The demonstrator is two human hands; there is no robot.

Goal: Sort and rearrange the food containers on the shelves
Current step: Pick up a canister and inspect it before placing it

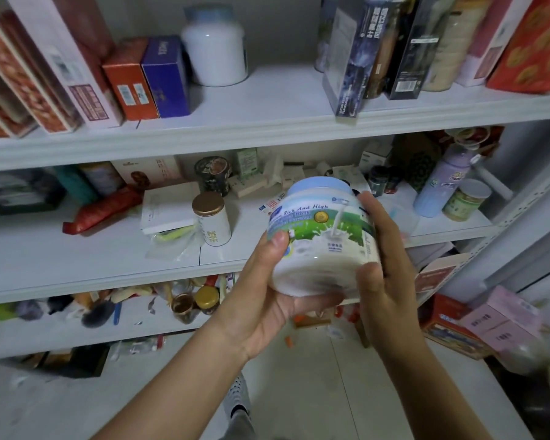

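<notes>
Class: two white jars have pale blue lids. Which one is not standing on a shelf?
The labelled jar gripped by the left hand and right hand, in front of the middle shelf. The plain jar stands on the top shelf.

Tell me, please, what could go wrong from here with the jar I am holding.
The milk powder jar is tilted in mid-air between the left hand and right hand; a slip could drop it.
The middle shelf is crowded, so setting it there could topple the gold-lidded tin.
The dark box leans at the top shelf's front edge; a bump might tip it.
</notes>
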